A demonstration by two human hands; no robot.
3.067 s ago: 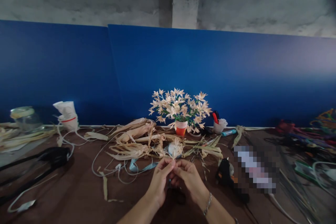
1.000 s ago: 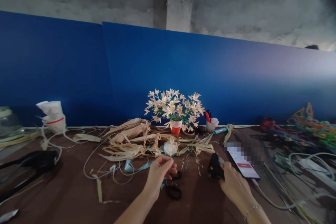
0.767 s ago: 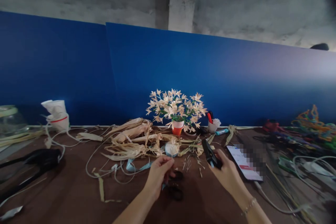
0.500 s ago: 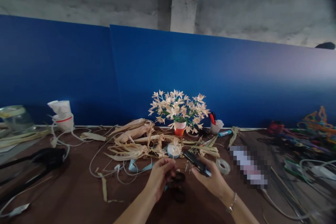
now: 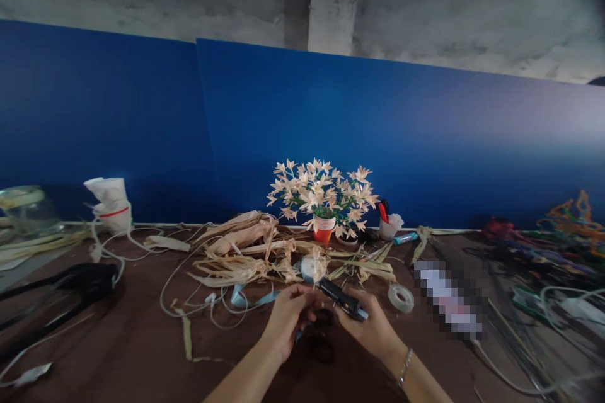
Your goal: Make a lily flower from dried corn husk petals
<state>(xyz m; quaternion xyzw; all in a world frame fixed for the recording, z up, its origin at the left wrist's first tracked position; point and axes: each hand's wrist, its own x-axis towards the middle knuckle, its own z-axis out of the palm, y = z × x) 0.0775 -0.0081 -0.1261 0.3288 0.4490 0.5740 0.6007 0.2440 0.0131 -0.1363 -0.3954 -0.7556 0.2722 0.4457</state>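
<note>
My left hand (image 5: 293,316) is closed in a pinch on the thin stem of a pale husk flower (image 5: 320,262). Its petals point up, in front of a round whitish-blue roll (image 5: 308,269). In my right hand (image 5: 369,325) is a black hot glue gun (image 5: 341,297), its nose pointing left toward the flower's base and a clear stick end showing at the back. The glue gun's tip is close to the left fingertips; whether it touches the stem I cannot tell. Dark cord loops (image 5: 322,347) lie beneath the hands.
Dried husks (image 5: 243,233) lie behind my hands, near a red-and-white cup (image 5: 324,231) of finished-looking flowers. A tape roll (image 5: 401,298) and a pixelated power strip (image 5: 449,299) are at right. Black-handled tool (image 5: 94,283), white cords and a glass jar (image 5: 31,211) occupy the left.
My right hand has moved left with the glue gun, bringing its tip up to the flower and the left fingertips. My left hand keeps its pinch in nearly the same place.
</note>
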